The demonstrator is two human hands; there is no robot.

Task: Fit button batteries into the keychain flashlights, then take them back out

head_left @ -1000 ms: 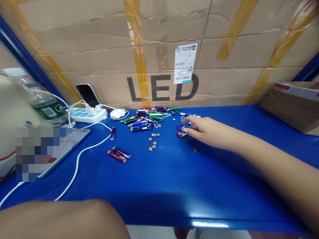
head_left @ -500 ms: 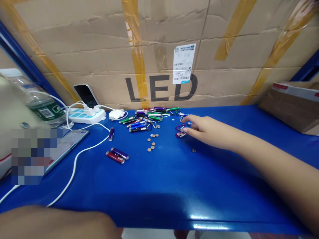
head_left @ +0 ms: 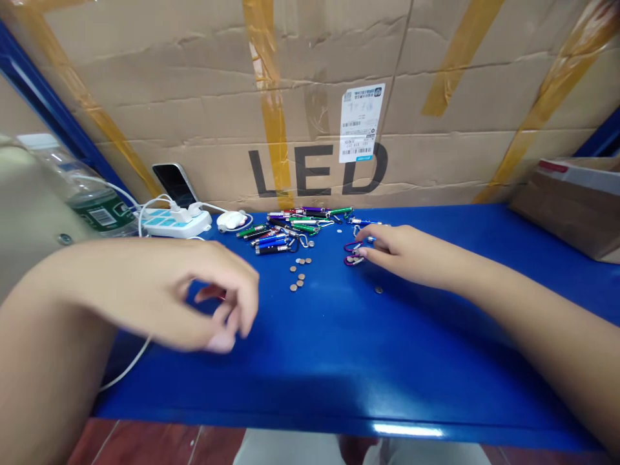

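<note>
Left hand (head_left: 167, 274) left of the discs (head_left: 301, 276), right hand (head_left: 394, 250) at clips (head_left: 352, 263) right of them, can't tell either grip: one hasty sweep could scatter discs!

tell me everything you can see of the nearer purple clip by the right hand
The clip is a small purple loop, apparently metal, with a silvery part at its right. It lies on the blue table, around what look like small discs, beside the right hand. Whether the hand touches it is unclear.
</note>
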